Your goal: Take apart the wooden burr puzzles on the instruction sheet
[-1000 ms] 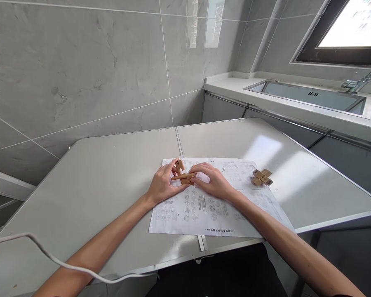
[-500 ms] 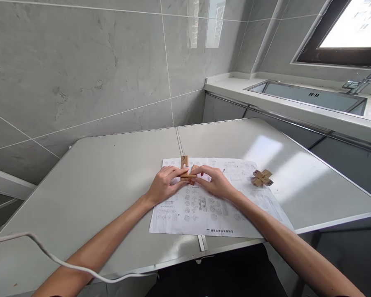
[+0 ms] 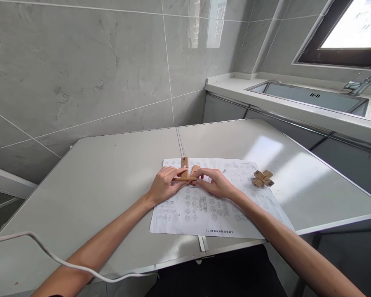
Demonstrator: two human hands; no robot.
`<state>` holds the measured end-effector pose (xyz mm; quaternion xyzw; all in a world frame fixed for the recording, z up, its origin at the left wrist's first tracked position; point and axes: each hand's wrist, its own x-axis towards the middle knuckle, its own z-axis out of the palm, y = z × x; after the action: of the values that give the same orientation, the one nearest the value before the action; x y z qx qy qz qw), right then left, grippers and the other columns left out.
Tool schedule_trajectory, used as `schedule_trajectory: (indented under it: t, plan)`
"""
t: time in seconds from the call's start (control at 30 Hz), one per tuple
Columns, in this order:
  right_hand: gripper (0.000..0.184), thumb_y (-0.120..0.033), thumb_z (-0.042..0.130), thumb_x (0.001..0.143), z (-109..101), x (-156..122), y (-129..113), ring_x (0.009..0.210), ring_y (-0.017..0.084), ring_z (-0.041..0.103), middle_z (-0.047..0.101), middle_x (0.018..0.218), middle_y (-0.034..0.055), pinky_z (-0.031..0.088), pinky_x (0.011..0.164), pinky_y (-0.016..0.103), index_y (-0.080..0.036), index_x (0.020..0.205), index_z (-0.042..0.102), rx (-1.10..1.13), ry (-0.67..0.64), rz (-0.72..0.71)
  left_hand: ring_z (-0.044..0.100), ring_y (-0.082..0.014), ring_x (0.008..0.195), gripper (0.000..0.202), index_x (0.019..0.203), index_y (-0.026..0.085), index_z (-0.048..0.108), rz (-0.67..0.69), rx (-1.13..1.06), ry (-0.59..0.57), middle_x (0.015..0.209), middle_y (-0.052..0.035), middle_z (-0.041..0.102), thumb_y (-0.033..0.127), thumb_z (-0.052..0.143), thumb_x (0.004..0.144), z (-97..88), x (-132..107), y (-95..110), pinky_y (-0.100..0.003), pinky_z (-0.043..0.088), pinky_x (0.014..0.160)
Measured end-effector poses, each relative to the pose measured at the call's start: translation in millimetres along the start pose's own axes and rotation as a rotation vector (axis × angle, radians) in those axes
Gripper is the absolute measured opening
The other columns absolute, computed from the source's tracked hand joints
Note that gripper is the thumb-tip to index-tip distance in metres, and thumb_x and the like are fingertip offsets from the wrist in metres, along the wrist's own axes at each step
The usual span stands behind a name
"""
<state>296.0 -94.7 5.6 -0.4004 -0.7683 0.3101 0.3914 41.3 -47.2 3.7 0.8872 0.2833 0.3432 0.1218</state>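
Observation:
Both my hands rest on a printed instruction sheet [image 3: 204,210] in the middle of a grey folding table [image 3: 111,173]. My left hand [image 3: 164,185] and my right hand [image 3: 214,183] pinch a small cluster of wooden puzzle pieces [image 3: 187,171] between their fingertips. One flat stick lies across between the two thumbs, and two short pieces stand up behind it. A finished wooden cross-shaped puzzle [image 3: 262,178] lies on the sheet to the right, a hand's width from my right hand.
A white cable [image 3: 49,255] crosses the table's near left corner. A counter with a steel sink [image 3: 309,97] and a tap [image 3: 361,82] runs along the right, under a window. Grey tiled wall stands behind the table.
The wooden pieces were turned between my fingers: one piece now stands upright behind the flat stick. Both hands stayed in the same spot on the sheet.

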Motion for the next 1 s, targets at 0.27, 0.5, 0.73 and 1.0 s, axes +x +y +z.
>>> schedule_trajectory:
  t: [0.27,0.5,0.73,1.0]
  plan:
    - [0.010,-0.033,0.068,0.102,-1.3,0.2,-1.6,0.087,0.020,0.068,0.077,0.099,0.0029,0.051,0.067,0.029,-0.025,0.103,0.074,0.034,-0.021,-0.026,0.073,-0.0240,0.097,0.035,0.132,0.028,0.070,-0.062,-0.101,-0.047,0.105,-0.0057,0.078,0.039,0.073,0.099,-5.3,0.6,3.8,-0.041,0.060,0.090]
    - [0.010,-0.034,0.070,0.101,-3.7,0.9,-6.4,0.081,0.019,0.067,0.074,0.089,0.0008,0.056,0.078,0.033,-0.024,0.098,0.073,0.085,-0.046,-0.021,0.071,-0.0238,0.101,0.041,0.139,0.031,0.066,-0.104,-0.177,-0.139,0.109,-0.0059,0.073,0.038,0.072,0.099,-5.4,-0.4,0.6,-0.037,0.061,0.085]
    - [0.016,-0.038,0.068,0.103,-5.8,1.2,-5.1,0.081,0.020,0.067,0.074,0.091,0.0024,0.057,0.079,0.035,-0.024,0.099,0.073,0.129,-0.062,-0.032,0.072,-0.0250,0.109,0.040,0.139,0.031,0.063,-0.074,-0.156,-0.151,0.123,-0.0070,0.073,0.036,0.070,0.101,-8.0,1.0,4.1,-0.038,0.061,0.090]
    - [0.018,-0.042,0.065,0.105,1.4,2.6,-5.8,0.074,0.018,0.069,0.072,0.091,0.0030,0.060,0.073,0.037,-0.024,0.102,0.064,0.258,-0.012,0.001,0.069,-0.0234,0.093,0.037,0.134,0.026,0.061,-0.090,-0.144,-0.141,0.110,-0.0078,0.070,0.044,0.067,0.102,-8.1,1.6,4.5,-0.036,0.061,0.076]
